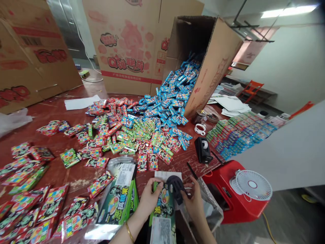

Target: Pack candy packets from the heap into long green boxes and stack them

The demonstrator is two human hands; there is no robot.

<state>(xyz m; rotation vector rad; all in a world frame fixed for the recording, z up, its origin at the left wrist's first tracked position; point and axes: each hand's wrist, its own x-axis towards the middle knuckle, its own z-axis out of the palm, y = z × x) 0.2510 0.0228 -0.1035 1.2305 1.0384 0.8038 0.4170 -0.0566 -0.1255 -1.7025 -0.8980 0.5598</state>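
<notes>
Lots of small red packets (52, 203) lie on the table (76, 183), far to the left of the big green and black pouch (162, 210). A big brown box (33, 54) stands behind them, also left of that pouch. Next comes a mixed heap of red and green packets (114, 135), past the top end of the pouch. A pile of flat pouches (115, 200) sits just left of it.

The left hand (151, 196) has its fingers pinched on the pouch near its top end, with the thumb on the front. So the pouch is right in front of the person. Blue packets (175, 95) spill from a tipped box (218, 64) well beyond it.

The right hand (194, 200) has its fingers around a dark round tool (175, 186), at the pouch's top right corner. I can't tell for sure what the tool is. To work well here, I think the pouch should stay flat and firm, the tool should stay straight with its edge, and the left thumb should keep out of the way.

A red cup (200, 129) and a black tape holder (203, 150) are right of the pouch. Farther right is a small white fan (252, 184).
</notes>
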